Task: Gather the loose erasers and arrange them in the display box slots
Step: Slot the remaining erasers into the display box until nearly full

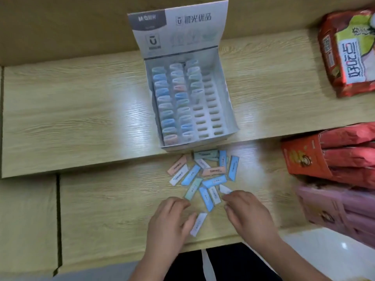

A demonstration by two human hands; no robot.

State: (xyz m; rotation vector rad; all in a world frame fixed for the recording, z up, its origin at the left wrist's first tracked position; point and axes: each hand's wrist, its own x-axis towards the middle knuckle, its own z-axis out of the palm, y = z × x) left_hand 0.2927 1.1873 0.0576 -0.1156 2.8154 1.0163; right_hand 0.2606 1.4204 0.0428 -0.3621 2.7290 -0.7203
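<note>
Down at the near edge, the person's left hand (172,218) comes in from below, palm down on the desk (81,118), fingers bent with the tips pointing away towards the pile. Its grip is slack and closes on nothing; only the thumb lies along the left edge of a white eraser (198,224). That eraser lies flat, its long axis running away from the person and tilted a little to the right. Further back stands the display box (227,94), lid flap upright at the far side, its slot rows running away from the person. The two left rows are full, the third is filled only in its far half, and the right row shows bare slots. Just in front of the box the loose erasers (214,181) lie flat in a scatter of blue, green, peach and white, pointing every which way, some overlapping. The right hand (249,213) reaches in palm down, fingers curled, with its tips on the near end of another white eraser (225,189) at the pile's near right edge. Blur stops me telling whether that grip pinches it. Far right lie a red snack bag (345,53), an orange carton (304,159) of red packets, and pink packets (334,209).
</note>
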